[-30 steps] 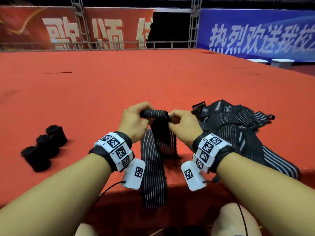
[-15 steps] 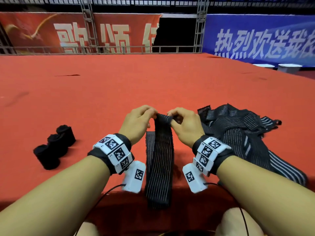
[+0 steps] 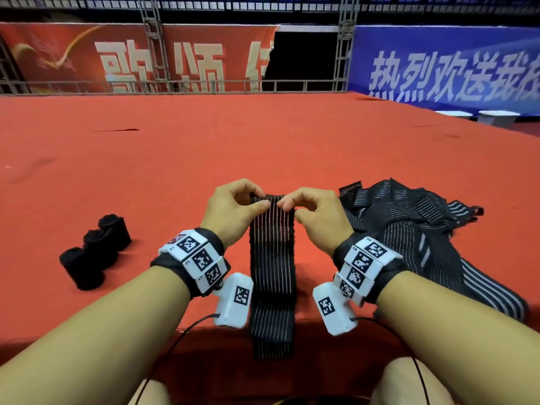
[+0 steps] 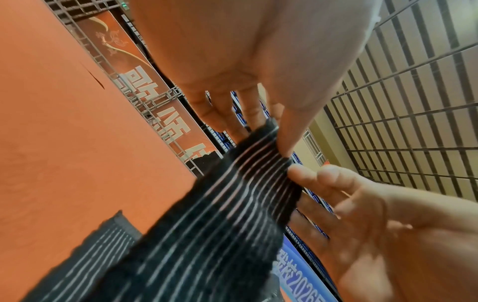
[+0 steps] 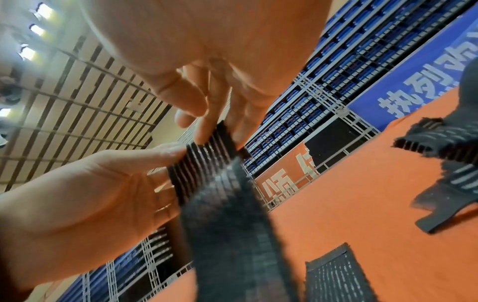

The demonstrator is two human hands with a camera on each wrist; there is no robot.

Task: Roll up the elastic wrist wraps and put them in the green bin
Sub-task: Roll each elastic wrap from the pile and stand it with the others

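Observation:
A black elastic wrist wrap (image 3: pixel 271 258) with thin pale stripes hangs flat from both hands, and its lower end drapes over the near edge of the red surface. My left hand (image 3: pixel 263 197) pinches the top left corner between thumb and fingers. My right hand (image 3: pixel 285 200) pinches the top right corner beside it. The left wrist view shows the left thumb pressed on the wrap (image 4: pixel 220 204). The right-hand fingers grip the striped end of the wrap (image 5: pixel 207 161) in the right wrist view. No green bin is in view.
Three rolled black wraps (image 3: pixel 96 252) stand in a row at the left on the red carpeted surface (image 3: pixel 263 141). A heap of unrolled striped wraps (image 3: pixel 409 229) lies just right of my right hand. Banners and metal railing line the far edge.
The short roll held between the hands a second ago is gone. The strip was bunched half a second ago and is now spread flat. Both hands stay in about the same place.

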